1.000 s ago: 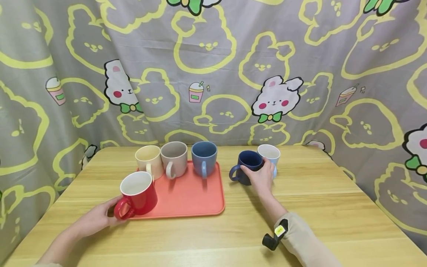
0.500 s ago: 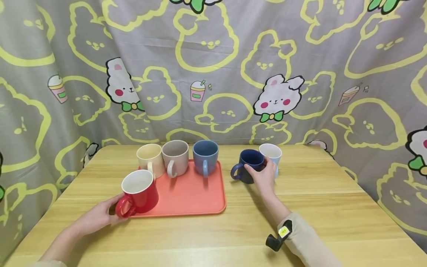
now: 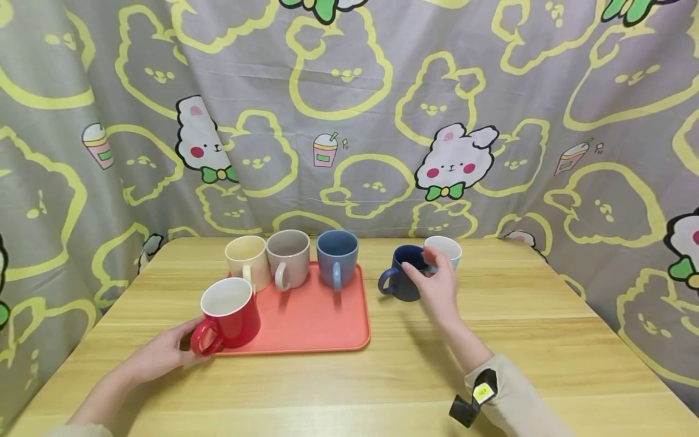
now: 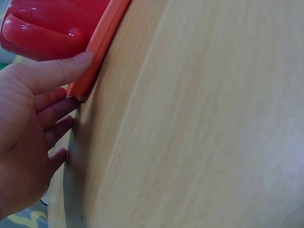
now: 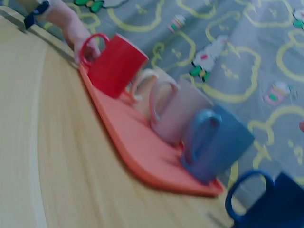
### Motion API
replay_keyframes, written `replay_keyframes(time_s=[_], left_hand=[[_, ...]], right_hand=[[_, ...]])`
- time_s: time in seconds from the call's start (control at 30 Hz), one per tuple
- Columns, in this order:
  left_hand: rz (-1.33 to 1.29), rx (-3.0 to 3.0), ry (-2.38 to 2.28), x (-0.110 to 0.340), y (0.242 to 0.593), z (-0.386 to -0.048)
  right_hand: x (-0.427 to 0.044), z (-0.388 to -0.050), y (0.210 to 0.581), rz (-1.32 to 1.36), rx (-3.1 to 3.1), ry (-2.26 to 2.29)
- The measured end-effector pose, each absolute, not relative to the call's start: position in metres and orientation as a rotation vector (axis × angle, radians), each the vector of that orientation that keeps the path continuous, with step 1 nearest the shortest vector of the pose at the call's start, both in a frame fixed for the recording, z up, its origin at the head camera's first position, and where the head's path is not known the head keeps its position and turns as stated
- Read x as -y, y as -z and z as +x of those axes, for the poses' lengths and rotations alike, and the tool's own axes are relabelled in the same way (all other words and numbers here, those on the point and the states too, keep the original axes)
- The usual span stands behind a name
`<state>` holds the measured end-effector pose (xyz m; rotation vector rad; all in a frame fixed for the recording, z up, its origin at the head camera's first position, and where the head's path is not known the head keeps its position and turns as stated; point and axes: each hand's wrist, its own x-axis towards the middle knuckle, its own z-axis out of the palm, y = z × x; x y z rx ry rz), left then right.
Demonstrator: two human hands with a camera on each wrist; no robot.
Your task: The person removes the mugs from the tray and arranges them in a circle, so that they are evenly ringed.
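Note:
In the head view my left hand (image 3: 166, 354) is at the near left corner of the red-orange tray (image 3: 314, 331). The left wrist view shows its thumb over the tray rim (image 4: 97, 57) and its fingers at the corner's underside. A red mug (image 3: 240, 318) stands on the tray beside that hand. My right hand (image 3: 439, 291) is spread at the right side of a dark blue mug (image 3: 405, 285), holding nothing; whether a fingertip touches the mug I cannot tell. Behind it, a white and light blue mug (image 3: 449, 249) is partly hidden.
A cream mug (image 3: 246, 258), a grey mug (image 3: 289, 255) and a blue mug (image 3: 337, 258) line the tray's far side, handles towards me. The wooden table (image 3: 524, 340) ends at a patterned curtain (image 3: 377, 79) behind.
My right hand has let go of the dark blue mug's rim and shifted slightly right and towards me. That mug stays in place. My left hand has stayed at the tray corner.

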<state>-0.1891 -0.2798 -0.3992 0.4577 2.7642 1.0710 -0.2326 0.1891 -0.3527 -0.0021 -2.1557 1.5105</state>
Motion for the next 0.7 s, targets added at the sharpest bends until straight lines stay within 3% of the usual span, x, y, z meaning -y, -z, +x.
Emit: replay_keyframes(time_s=[0.7], left_hand=[[0.44,-2.752,-1.072,0.281,0.399,-0.19]], right_hand=[[-0.06,-0.216,0.345,0.66,2.57,-1.618]])
